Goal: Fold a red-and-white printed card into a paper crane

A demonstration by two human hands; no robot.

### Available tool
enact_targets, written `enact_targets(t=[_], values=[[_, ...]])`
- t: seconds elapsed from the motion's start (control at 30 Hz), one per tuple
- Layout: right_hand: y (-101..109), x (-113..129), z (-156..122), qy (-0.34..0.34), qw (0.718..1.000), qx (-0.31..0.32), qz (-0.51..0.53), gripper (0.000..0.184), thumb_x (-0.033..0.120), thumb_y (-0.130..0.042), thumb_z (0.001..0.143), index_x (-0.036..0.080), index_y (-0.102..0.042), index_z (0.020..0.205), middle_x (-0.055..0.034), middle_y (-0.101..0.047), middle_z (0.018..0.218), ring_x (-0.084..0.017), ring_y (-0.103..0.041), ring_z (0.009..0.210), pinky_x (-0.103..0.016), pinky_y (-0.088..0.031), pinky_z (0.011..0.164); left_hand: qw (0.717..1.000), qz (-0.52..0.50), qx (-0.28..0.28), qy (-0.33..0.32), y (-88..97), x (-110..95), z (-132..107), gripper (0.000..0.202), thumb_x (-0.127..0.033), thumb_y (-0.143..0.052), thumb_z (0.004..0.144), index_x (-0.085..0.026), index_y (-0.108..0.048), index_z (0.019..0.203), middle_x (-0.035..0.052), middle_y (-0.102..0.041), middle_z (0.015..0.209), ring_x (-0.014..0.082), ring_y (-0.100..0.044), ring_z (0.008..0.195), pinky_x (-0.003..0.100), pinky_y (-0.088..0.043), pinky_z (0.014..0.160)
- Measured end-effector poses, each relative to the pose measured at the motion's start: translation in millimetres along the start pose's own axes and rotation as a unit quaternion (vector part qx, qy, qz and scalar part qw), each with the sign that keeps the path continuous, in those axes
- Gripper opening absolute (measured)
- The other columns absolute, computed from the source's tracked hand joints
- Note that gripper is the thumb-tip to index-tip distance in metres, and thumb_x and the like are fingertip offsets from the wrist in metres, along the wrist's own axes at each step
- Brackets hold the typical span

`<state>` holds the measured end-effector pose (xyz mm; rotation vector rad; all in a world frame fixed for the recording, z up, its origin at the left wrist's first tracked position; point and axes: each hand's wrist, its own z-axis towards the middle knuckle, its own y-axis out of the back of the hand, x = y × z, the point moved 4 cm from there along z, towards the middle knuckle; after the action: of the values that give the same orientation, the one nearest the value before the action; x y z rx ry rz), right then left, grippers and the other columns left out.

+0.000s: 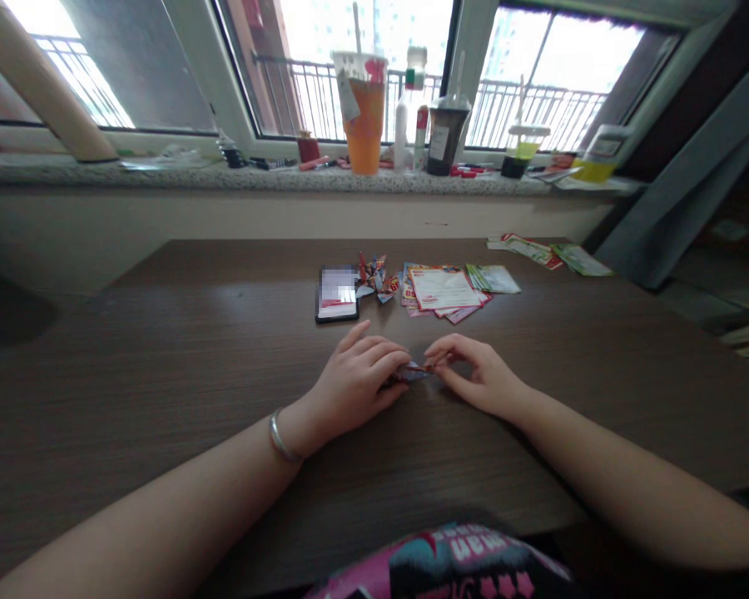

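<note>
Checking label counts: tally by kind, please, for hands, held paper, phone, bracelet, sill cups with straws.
Hands (left hand, right hand): 2
Folded paper: 1
Phone: 1
Bracelet: 1
Cups with straws (orange cup, dark cup, short cup): 3
Total: 8

The left hand (367, 374) and right hand (483, 376) I watch from afar, both pinching a scrap (416, 372), bracelet (278, 434) on the left, phone (337, 294), crumpled wrappers (385, 285) and papers (443, 289) beyond on the table (162, 358), drinks (366, 125) lining the sill (275, 177), windows (203, 66) behind.
</note>
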<state>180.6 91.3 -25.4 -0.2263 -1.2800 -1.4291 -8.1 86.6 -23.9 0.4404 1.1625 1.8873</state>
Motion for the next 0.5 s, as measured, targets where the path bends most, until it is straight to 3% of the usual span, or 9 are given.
enact_targets(t=[0.17, 0.27, 0.5], values=[[-2.0, -0.4, 0.6, -0.004, 0.997, 0.026, -0.078, 0.03, 0.015, -0.061, 0.078, 0.022, -0.057, 0.107, -0.0041, -0.064, 0.102, -0.017, -0.061, 0.093, -0.032, -0.053, 0.082, 1.0, -0.012, -0.015, 0.014, 2.3, 1.1, 1.2, 0.024, -0.027, -0.061, 0.084, -0.023, -0.059, 0.107, 0.0006, -0.069, 0.105, 0.0188, -0.062, 0.101, 0.045, -0.026, 0.111], [-4.2, -1.0, 1.8, -0.006, 0.991, 0.031, -0.13, 0.024, 0.02, -0.065, 0.077, 0.022, -0.059, 0.1, -0.0027, -0.064, 0.097, -0.017, -0.06, 0.089, -0.032, -0.051, 0.079, 0.999, -0.029, -0.034, 0.017, 4.2, 1.4, 1.1, 0.021, -0.026, -0.061, 0.084, -0.023, -0.06, 0.105, 0.0008, -0.07, 0.104, 0.0183, -0.062, 0.1, 0.045, -0.027, 0.111], [-4.2, 5.1, 3.7, 0.046, 0.987, -0.038, -0.146, 0.004, 0.02, -0.063, 0.082, 0.021, -0.059, 0.084, -0.0004, -0.062, 0.079, -0.014, -0.058, 0.074, -0.027, -0.047, 0.07, 0.996, -0.06, -0.06, 0.009, 6.6, -0.7, 1.2, 0.017, -0.021, -0.061, 0.086, -0.024, -0.061, 0.103, -0.0009, -0.071, 0.102, 0.0152, -0.064, 0.098, 0.046, -0.024, 0.113]])
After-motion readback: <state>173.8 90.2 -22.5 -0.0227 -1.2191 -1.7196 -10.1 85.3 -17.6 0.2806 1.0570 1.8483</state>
